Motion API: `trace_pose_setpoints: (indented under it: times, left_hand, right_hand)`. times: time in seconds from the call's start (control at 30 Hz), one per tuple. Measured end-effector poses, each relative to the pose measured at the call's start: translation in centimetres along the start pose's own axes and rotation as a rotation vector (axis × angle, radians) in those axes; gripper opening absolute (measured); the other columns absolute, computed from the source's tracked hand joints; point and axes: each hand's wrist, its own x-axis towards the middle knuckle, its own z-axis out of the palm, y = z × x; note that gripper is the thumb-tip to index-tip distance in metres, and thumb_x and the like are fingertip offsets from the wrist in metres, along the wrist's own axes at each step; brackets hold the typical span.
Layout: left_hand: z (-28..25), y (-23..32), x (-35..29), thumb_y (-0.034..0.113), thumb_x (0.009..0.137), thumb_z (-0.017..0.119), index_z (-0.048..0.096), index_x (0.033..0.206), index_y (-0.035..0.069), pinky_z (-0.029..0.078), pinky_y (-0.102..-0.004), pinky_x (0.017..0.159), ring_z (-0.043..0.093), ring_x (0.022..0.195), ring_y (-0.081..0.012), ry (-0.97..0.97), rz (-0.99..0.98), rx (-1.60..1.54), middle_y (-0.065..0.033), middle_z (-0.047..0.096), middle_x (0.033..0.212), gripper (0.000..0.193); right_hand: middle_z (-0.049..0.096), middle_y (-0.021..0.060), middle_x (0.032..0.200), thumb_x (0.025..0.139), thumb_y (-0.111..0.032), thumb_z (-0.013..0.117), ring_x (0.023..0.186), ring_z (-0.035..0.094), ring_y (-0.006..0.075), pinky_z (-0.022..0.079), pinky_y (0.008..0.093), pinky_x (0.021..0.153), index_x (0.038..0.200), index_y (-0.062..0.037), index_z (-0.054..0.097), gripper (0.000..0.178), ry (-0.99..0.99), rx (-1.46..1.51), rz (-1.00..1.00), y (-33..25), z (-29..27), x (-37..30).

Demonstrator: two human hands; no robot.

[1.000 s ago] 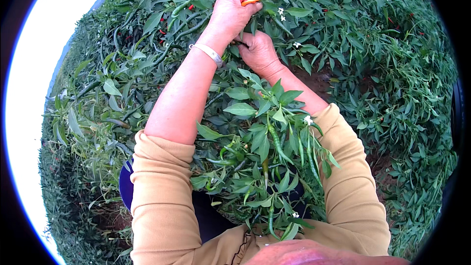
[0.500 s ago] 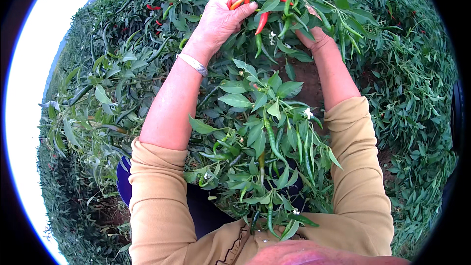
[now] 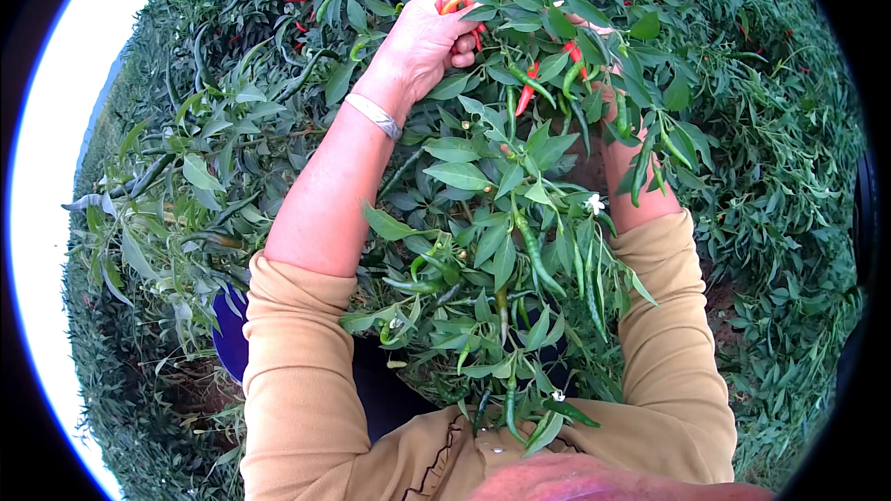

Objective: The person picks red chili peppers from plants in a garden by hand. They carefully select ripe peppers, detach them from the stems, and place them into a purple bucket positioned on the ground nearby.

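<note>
Up among the top leaves, the left hand [image 3: 422, 37] is closed around a small bunch of slim red and orange chili peppers [image 3: 455, 0], their tips poking out above the knuckles; a thin silver bracelet [image 3: 373, 116] circles the wrist below it. To the right of that grasp, the right hand [image 3: 608, 102] is mostly hidden behind foliage, so whether it holds anything cannot be told; a red pepper [image 3: 573, 51] and a long green pepper [image 3: 529, 83] hang just beside it. Below both hands, the leafy green pepper bush [image 3: 492, 250] fills the gap between the tan long sleeves [image 3: 297, 380]. A blue rounded container [image 3: 227, 339] shows beneath the left elbow, its contents unseen. Bare brown soil [image 3: 724, 315] shows between surrounding plants.
</note>
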Motion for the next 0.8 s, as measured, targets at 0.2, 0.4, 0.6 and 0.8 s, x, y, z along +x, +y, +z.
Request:
trace_pose_setpoints:
  times: [0.2,0.4,0.6,0.8]
  left_hand:
    - [0.4,0.8,-0.3,0.010,0.089,0.059,0.052,0.080,0.008,0.024,-0.0187,0.041,0.033,0.047,-0.0031,-0.089,-0.169,0.185,0.0042,0.045,0.066,0.011]
    - [0.4,1.1,-1.3,0.009,0.088,0.060,0.054,0.083,0.006,0.024,-0.0184,0.041,0.031,0.047,-0.0029,-0.126,-0.043,0.140,0.0045,0.043,0.062,0.009]
    - [-0.2,0.7,-2.2,0.011,0.087,0.062,0.059,0.090,0.001,0.029,-0.0172,0.040,0.036,0.046,-0.0025,-0.166,-0.065,0.049,-0.0034,0.057,0.071,0.011]
    - [1.2,2.3,-3.8,0.015,0.087,0.064,0.057,0.081,0.003,0.029,-0.0165,0.038,0.036,0.044,-0.0013,-0.239,-0.061,0.050,-0.0003,0.052,0.065,0.015]
  right_hand:
    - [0.055,0.0164,0.124,0.089,-0.026,0.058,0.110,0.057,0.0237,0.049,0.0341,0.091,0.126,-0.0020,0.049,0.045,-0.384,-0.162,-0.135,-0.3,4.9,-2.6]
    - [0.060,0.0203,0.116,0.082,-0.026,0.068,0.105,0.060,0.0363,0.052,0.0477,0.089,0.122,-0.0020,0.053,0.049,-0.339,0.057,-0.039,1.5,2.6,-0.7]
    - [0.059,0.0187,0.115,0.083,-0.028,0.068,0.108,0.058,0.0335,0.049,0.0470,0.093,0.117,-0.0034,0.056,0.044,-0.244,-0.004,-0.147,1.7,3.1,-2.4]
    - [0.056,0.0152,0.121,0.086,-0.027,0.065,0.111,0.056,0.0280,0.046,0.0419,0.096,0.120,-0.0050,0.054,0.042,0.100,-0.284,-0.220,1.8,4.1,-3.8]
